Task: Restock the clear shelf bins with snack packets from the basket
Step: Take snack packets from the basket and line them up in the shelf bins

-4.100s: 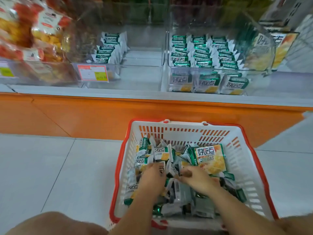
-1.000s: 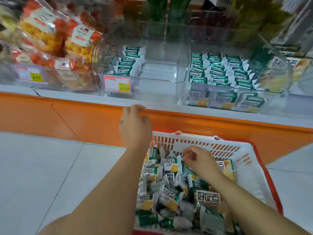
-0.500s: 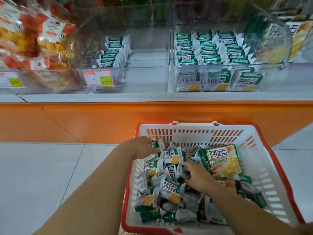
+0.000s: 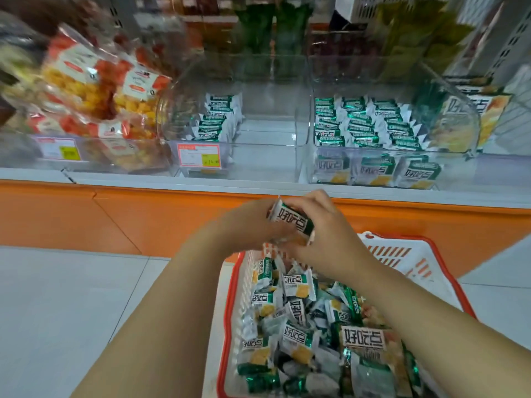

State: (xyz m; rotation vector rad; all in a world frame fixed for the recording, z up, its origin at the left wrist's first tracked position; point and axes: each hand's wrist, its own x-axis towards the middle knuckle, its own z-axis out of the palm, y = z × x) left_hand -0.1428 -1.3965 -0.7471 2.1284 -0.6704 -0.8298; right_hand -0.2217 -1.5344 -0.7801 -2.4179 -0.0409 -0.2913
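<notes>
Both my hands are clamped on one packet (image 4: 290, 222) just over the basket's (image 4: 413, 255) far rim: left hand (image 4: 244, 228) blurry but gripping, right hand (image 4: 326, 235) curled over the top. The half-empty bin (image 4: 267, 160) sits beyond the basket, up and left, so the left hand's nearer. The packet's white and green with a silvery edge, and it's tilted.

Quick count for you: your two hands, left hand (image 4: 253, 225) and right hand (image 4: 326, 242), on one snack packet (image 4: 290, 221). One basket (image 4: 408, 261) (its heap's too jumbled to count). Two green-packet bins, middle bin (image 4: 267, 156) and right bin (image 4: 454, 119). Two price tags: left tag (image 4: 60, 149), middle tag (image 4: 199, 156).
</notes>
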